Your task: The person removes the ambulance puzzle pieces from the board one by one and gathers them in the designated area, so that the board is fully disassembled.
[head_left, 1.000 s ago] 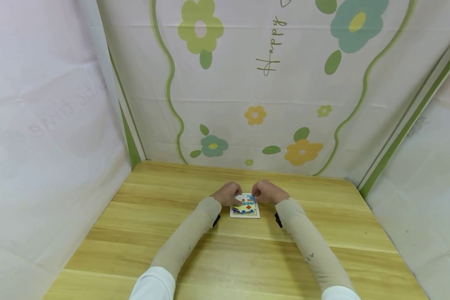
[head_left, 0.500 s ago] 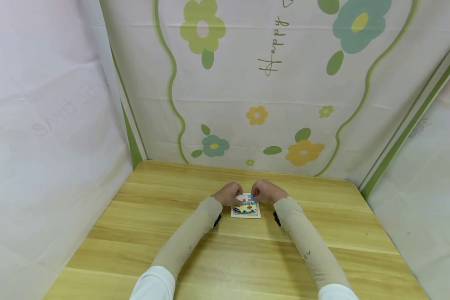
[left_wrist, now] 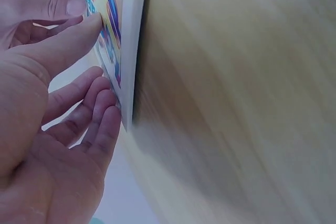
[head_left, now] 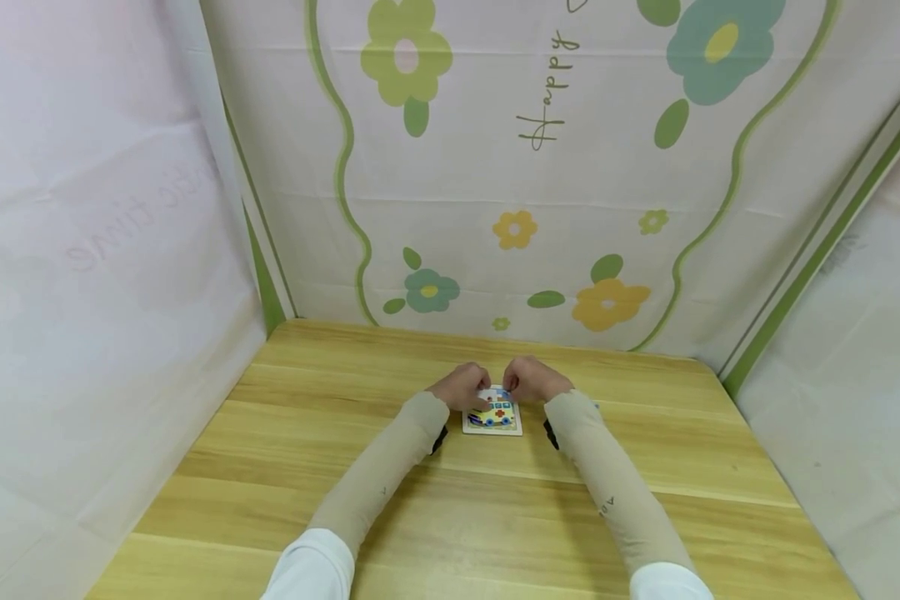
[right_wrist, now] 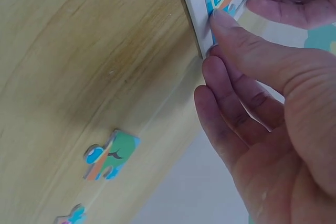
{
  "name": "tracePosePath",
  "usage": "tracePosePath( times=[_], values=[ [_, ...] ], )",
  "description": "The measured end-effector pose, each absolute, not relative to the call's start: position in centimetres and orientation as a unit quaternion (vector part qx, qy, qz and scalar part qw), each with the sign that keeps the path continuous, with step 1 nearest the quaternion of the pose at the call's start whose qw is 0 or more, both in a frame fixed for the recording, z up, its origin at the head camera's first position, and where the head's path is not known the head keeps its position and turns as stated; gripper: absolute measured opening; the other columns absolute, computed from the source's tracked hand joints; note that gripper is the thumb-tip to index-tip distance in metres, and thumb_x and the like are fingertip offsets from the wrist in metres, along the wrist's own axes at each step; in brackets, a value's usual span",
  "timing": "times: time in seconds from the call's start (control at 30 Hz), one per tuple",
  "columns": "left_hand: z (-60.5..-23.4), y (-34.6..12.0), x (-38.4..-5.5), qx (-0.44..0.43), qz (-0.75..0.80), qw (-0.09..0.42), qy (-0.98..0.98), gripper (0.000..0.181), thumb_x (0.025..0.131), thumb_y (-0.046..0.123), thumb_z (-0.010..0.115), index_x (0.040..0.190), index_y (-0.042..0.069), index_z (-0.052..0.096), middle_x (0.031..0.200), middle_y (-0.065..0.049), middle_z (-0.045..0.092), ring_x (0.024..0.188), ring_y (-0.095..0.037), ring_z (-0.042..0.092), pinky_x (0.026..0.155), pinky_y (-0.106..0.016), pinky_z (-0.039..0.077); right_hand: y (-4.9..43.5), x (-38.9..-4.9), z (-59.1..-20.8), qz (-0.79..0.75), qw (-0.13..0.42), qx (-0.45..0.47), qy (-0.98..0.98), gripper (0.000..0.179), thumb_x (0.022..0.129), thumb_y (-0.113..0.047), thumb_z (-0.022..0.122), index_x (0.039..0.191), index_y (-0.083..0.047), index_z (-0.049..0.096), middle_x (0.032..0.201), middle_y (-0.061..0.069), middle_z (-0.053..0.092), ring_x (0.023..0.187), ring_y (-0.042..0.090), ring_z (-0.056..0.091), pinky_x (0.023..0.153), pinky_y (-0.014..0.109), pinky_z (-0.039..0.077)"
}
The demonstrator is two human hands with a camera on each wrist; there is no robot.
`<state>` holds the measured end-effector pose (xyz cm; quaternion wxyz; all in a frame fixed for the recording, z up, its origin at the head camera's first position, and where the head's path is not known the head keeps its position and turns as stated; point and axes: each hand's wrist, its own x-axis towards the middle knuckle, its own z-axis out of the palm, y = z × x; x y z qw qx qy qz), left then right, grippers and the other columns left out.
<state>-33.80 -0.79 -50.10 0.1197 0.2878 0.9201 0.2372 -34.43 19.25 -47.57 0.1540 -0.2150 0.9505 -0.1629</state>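
White-rimmed puzzle lies on the counter, its far corners pinched by the left hand and right hand; the right wrist view alone clearly shows two loose pieces.

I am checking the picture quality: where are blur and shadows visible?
Left wrist: the tabletop looks smeared, with shadow along the puzzle board; right wrist: the partly green loose piece is fairly clear; head: soft shadows beside both sleeves.

Puzzle board on table; loose pieces to its right.
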Motion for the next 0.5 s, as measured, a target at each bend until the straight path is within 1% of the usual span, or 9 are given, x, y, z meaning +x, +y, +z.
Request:
tracePosePath(
  times=[0.23, 0.4, 0.5],
  values=[
    [-50.6, 0.5, -33.9, 0.288, 0.253, 0.112, 0.917, 0.036, 0.094, 0.022, 0.083, 0.121, 0.0, 0.072, 0.118, -0.011, 0.07, 0.104, -0.018, 0.062, 0.092, -0.031, 0.055, 19.6, -34.7, -48.3, -0.196, 0.15, -0.208, 0.946, 0.011, 0.089, 0.005, 0.079, 0.095, -0.003, 0.08, 0.096, 0.009, 0.077, 0.085, 0.016, 0.067, 0.08, 0.033, 0.06],
    [-50.8, 1.1, -33.8, 0.284, 0.285, 0.115, 0.908, 0.033, 0.092, 0.018, 0.084, 0.117, 0.0, 0.073, 0.116, -0.011, 0.069, 0.098, -0.016, 0.06, 0.087, -0.03, 0.055, 19.5, -34.5, -48.2, -0.2, 0.15, -0.208, 0.946, 0.013, 0.089, 0.007, 0.079, 0.096, -0.003, 0.08, 0.098, 0.01, 0.078, 0.087, 0.016, 0.069, 0.082, 0.032, 0.061],
    [-50.9, 1.3, -33.9, 0.278, 0.298, 0.115, 0.906, 0.032, 0.092, 0.016, 0.085, 0.117, -0.001, 0.072, 0.116, -0.011, 0.069, 0.097, -0.016, 0.06, 0.086, -0.031, 0.055, 19.7, -34.6, -48.0, -0.199, 0.148, -0.214, 0.945, 0.012, 0.089, 0.007, 0.077, 0.097, -0.002, 0.079, 0.098, 0.011, 0.078, 0.087, 0.017, 0.069, 0.083, 0.033, 0.061]
  ],
)
